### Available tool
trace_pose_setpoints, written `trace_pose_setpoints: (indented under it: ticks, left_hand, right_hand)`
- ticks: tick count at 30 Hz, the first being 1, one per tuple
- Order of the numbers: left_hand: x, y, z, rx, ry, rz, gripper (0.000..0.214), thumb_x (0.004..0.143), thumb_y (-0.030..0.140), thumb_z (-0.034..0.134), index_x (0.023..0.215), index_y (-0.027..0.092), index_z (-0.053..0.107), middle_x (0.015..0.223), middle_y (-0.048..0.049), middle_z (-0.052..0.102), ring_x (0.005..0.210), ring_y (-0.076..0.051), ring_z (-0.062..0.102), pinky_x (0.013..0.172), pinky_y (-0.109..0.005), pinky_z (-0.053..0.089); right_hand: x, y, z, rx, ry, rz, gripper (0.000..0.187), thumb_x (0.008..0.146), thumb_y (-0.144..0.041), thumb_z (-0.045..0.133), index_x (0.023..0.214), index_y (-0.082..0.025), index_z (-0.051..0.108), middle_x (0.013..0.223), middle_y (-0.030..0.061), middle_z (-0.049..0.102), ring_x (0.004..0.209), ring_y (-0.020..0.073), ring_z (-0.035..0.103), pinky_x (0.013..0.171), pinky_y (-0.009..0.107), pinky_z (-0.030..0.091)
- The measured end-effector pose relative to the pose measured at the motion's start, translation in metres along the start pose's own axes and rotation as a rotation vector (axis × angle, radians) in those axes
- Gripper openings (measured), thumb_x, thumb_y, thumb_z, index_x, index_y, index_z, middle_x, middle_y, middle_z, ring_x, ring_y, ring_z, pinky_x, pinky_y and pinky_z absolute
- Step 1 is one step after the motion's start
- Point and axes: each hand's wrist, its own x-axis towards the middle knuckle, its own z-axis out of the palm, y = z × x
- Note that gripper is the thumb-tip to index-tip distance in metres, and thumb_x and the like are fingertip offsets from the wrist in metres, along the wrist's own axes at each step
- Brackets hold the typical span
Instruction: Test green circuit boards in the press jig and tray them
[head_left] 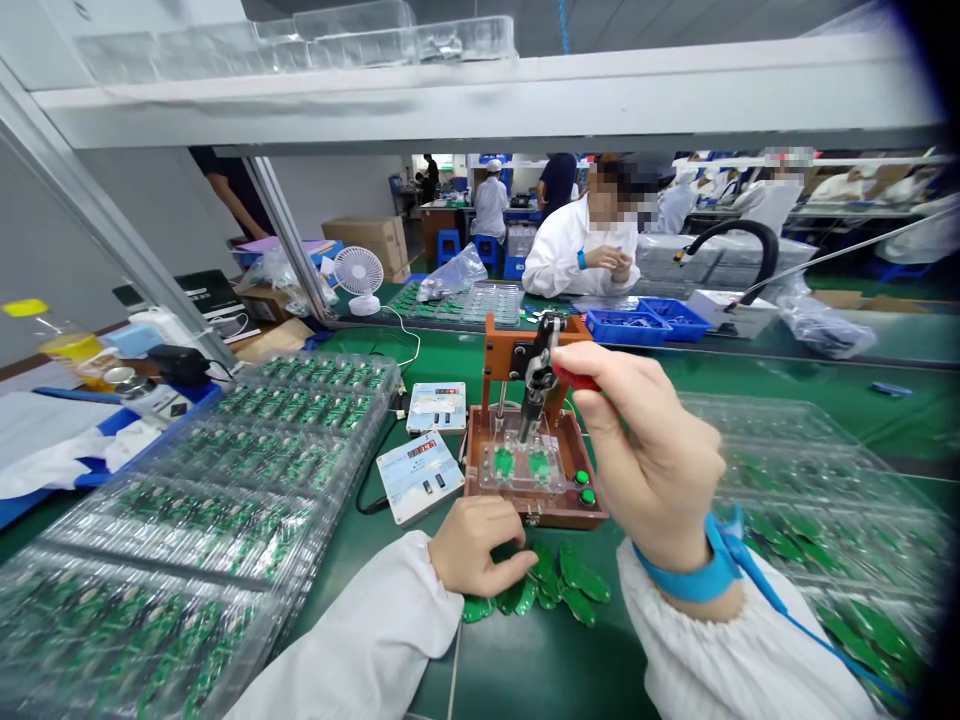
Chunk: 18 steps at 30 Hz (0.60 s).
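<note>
My right hand (649,450), a blue wrist strap below it, is closed around the red handle (576,376) of a toggle clamp (538,375). The clamp belongs to a brown test fixture (531,512). Under its plunger lies a clear plate (517,484), through which two green circuit boards show. Just in front of the fixture, my left hand (480,545) rests low, thumb apart from its bent fingers and nothing visible in it; its fingertips are partly hidden. A loose pile of green circuit boards (574,580) lies beside and under that hand on the green bench.
Stacked clear trays of boards (247,470) fill the left side. More clear trays (817,500) with boards stand at right. Two meter boxes (420,475) sit left of the fixture, a small fan (360,280) behind. A shelf (480,95) spans overhead; a co-worker (581,245) sits opposite.
</note>
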Motion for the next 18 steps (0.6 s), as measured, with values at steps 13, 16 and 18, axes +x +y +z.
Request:
trace_pose_setpoints:
  ticks: [13,16,18]
  left_hand:
    - [0.0,-0.002,0.004,-0.017,0.0,-0.056,0.033,0.095,0.041,0.053,0.07,0.02,0.059,0.067,-0.0038,0.067,0.061,-0.016,0.059,0.057,-0.029,0.043]
    - [0.002,0.001,0.003,-0.045,-0.02,-0.107,0.035,0.095,0.043,0.053,0.07,0.019,0.06,0.068,-0.0051,0.068,0.062,-0.017,0.061,0.059,-0.029,0.045]
    - [0.007,0.005,-0.007,-0.134,-0.085,-0.173,0.037,0.096,0.046,0.054,0.073,0.018,0.063,0.072,-0.0066,0.07,0.066,-0.017,0.063,0.063,-0.029,0.048]
  right_hand:
    - [-0.056,0.025,0.034,0.087,0.094,-0.041,0.06,0.089,0.004,0.06,0.141,-0.026,0.059,0.133,0.0055,0.069,0.131,0.0255,0.062,0.107,0.048,0.057]
    - [-0.059,0.025,0.039,0.152,0.132,0.013,0.063,0.089,0.004,0.06,0.143,-0.028,0.058,0.137,0.0037,0.067,0.135,0.0255,0.059,0.11,0.049,0.055]
    - [-0.06,0.025,0.039,0.199,0.144,0.042,0.062,0.09,0.006,0.056,0.141,-0.03,0.06,0.137,0.0021,0.067,0.135,0.025,0.059,0.111,0.049,0.055]
